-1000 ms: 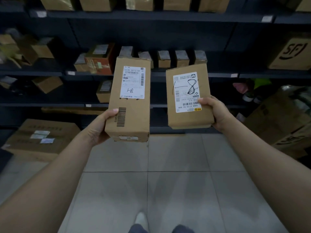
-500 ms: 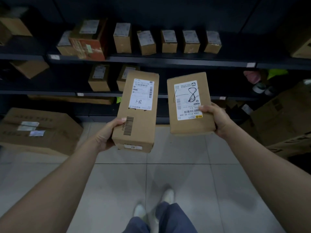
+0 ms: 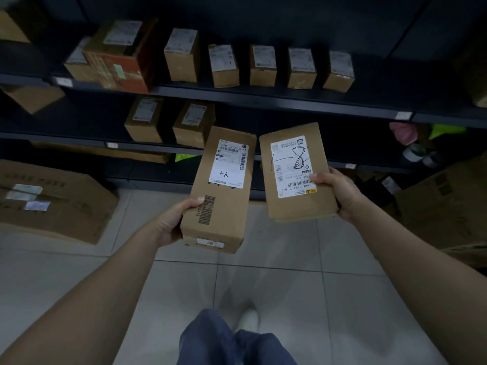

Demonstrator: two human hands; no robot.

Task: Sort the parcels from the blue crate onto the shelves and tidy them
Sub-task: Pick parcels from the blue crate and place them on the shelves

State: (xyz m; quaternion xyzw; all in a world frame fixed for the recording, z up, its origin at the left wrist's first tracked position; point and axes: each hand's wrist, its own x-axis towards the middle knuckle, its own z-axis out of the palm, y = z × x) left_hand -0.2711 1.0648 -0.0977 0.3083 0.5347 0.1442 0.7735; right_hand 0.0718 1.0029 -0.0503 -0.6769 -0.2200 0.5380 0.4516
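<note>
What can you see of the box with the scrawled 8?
The parcel is a flat oblong box of plain brown cardboard, closed, held in the air before the shelves and tilted slightly. A white shipping label with barcodes, fine print and a big 8 in black pen covers most of its face. The right hand grips its right edge, thumb on the label.

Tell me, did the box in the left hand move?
Yes. The box went down: its top earlier reached the row of small boxes, and now it sits by the two boxes below them.
</note>
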